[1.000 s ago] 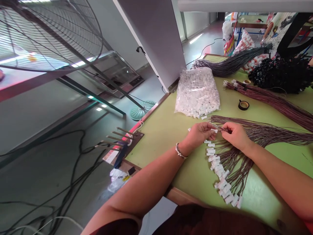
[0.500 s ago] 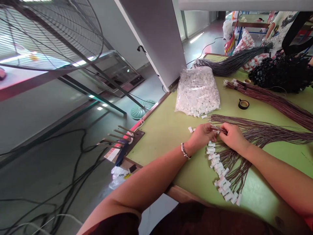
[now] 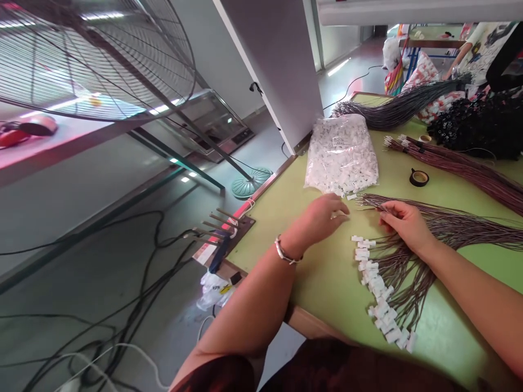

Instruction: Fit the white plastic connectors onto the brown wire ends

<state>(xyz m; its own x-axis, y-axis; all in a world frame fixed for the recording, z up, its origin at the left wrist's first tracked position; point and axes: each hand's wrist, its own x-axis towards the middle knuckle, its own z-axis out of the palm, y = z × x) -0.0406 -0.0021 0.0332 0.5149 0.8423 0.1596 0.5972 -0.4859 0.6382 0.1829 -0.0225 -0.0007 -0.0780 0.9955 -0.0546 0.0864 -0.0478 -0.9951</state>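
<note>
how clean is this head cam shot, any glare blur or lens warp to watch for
Head view: the wide lens slants the pillar and stretches the fan at the edges; lamp glare spots the floor; light on the table is soft, shadows faint; left hand, right hand and wires are sharp.

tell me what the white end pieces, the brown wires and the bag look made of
White end pieces: likely moulded plastic, matte, blocky and uniform. Brown wires: thin strands, probably plastic-insulated, slightly glossy, bending loosely. Bag: clear thin plastic film, creased, shiny, contents showing through.
</note>
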